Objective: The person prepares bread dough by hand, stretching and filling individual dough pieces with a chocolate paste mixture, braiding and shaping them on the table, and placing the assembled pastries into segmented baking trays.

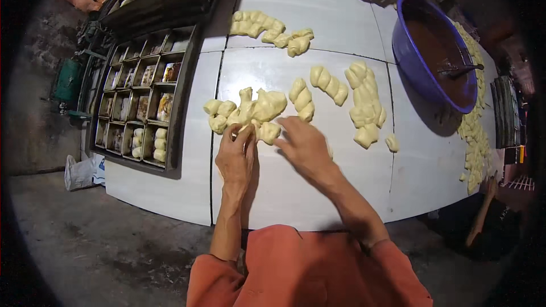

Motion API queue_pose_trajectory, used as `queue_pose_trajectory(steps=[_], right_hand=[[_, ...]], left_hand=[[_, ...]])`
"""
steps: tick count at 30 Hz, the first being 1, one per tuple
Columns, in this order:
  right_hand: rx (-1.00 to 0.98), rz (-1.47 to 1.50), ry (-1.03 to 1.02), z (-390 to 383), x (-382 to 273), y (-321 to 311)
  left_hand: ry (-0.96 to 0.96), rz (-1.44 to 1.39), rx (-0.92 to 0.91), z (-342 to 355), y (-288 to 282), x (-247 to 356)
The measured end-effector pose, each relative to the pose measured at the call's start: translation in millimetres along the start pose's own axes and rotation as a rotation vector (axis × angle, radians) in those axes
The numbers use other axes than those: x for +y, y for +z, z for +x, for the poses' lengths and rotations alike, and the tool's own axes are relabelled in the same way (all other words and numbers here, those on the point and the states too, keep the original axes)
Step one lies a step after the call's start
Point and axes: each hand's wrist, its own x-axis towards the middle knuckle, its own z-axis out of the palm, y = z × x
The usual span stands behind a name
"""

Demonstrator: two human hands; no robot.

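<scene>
The dough pile (270,105) lay on the white table (284,193), pale yellow, smooth and lumpy, its near edge partly hidden by the left hand (233,156). That hand's fingertips bent onto it; I couldn't tell whether they pinched. The right hand (307,145) was spread just beside. Around stood a partitioned metal pan (183,102), a purple basin (405,59) of brown liquid, dough strips (364,99) and a dough scrap (392,142).

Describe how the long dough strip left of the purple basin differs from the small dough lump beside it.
The long dough strip is much larger than the small dough lump. The strip has several bulges; the lump is one short piece. Both are pale yellow and lie on the white tabletop.
</scene>
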Motion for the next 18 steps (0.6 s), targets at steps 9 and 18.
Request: queue_pose_trajectory(steps=[9,18], right_hand=[[-0.158,0.775,0.591,-11,17,-24],[0.042,1.25,0.48,-52,13,-70]], left_hand=[[-0.079,-0.052,0.014,-7,2,-11],[-0.307,-0.949,-0.426,-10,32,87]])
